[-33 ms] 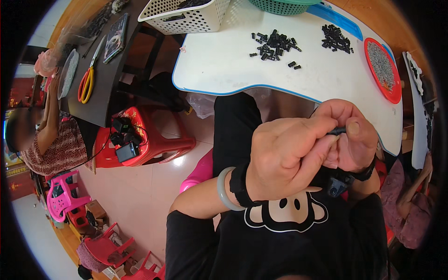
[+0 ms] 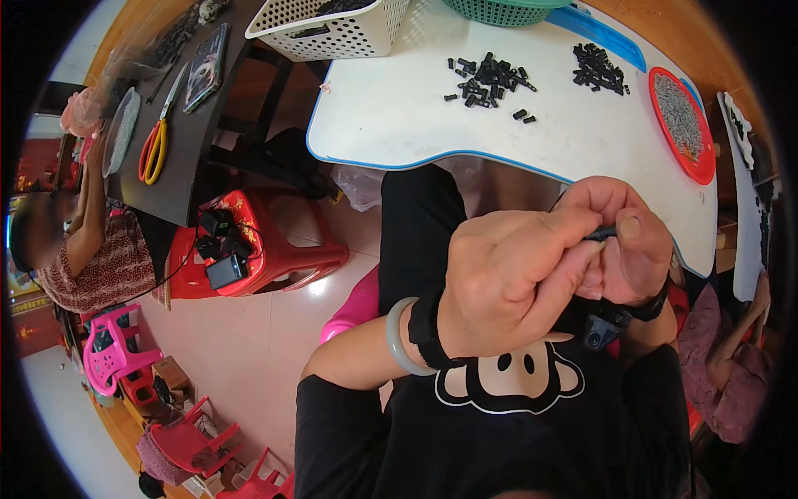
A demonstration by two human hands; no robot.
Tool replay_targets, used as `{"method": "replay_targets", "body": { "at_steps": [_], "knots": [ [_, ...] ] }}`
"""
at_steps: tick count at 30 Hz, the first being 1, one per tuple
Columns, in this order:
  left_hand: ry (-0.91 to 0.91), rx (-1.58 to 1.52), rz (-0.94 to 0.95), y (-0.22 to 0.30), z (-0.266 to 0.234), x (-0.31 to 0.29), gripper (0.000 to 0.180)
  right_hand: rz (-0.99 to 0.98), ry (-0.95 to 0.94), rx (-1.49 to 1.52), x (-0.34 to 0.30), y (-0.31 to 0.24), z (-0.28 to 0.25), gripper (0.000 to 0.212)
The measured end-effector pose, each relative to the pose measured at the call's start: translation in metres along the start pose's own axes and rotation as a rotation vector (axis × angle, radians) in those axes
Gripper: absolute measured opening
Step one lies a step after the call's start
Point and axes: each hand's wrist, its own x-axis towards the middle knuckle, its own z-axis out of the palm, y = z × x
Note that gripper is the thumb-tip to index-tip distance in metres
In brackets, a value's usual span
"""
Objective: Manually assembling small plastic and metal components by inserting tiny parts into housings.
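In front of my chest, over the table's near edge, both hands meet around a small black cylindrical piece [image 2: 600, 234]. My left hand [image 2: 511, 279] pinches its left end between thumb and forefinger. The right hand [image 2: 632, 241] is curled around the other end, with its thumb beside the piece. Fingers cover most of it, so its full shape is hidden. Beyond my hands, a loose pile of short black tubular pieces [image 2: 490, 81] lies on the white table [image 2: 382, 121]. Another heap of small black parts [image 2: 600, 69] sits farther right.
A red tray [image 2: 706, 172] of small grey metal parts stands at the table's right. A white perforated basket [image 2: 353, 41] and a green basket [image 2: 507, 12] are at the back. Left, scissors [image 2: 158, 137] lie on a dark table beside a red stool [image 2: 287, 270]. People sit at both sides.
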Motion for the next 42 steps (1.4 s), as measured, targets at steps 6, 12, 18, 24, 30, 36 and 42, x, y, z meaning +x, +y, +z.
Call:
{"method": "replay_targets", "body": {
  "at_steps": [6,12,18,24,30,36,42],
  "knots": [
    [0.019,0.156,0.059,0.0,-0.002,0.003,0.026,-0.017,0.104,0.062,-0.001,0.002,0.006,0.044],
    [0.022,0.189,0.21,-0.01,-0.006,-0.002,0.036,-0.397,0.157,-0.597,-0.008,0.012,0.011,0.035],
    [-0.013,0.081,0.322,-0.015,-0.006,-0.008,0.042,-0.381,0.057,-0.56,-0.01,0.007,0.018,0.035],
    [0.002,0.054,0.284,-0.017,0.002,-0.009,0.04,-0.31,0.107,-0.453,-0.009,0.009,0.015,0.034],
    [0.029,0.087,0.11,-0.009,0.002,-0.003,0.027,-0.183,0.152,-0.117,0.001,0.021,0.006,0.029],
    [0.07,0.068,0.082,-0.01,0.003,-0.001,0.024,-0.155,0.116,-0.004,0.009,0.025,0.006,0.026],
    [0.081,0.026,0.093,-0.008,0.002,0.002,0.026,-0.124,0.058,0.07,0.012,0.022,0.003,0.03]
  ]
}}
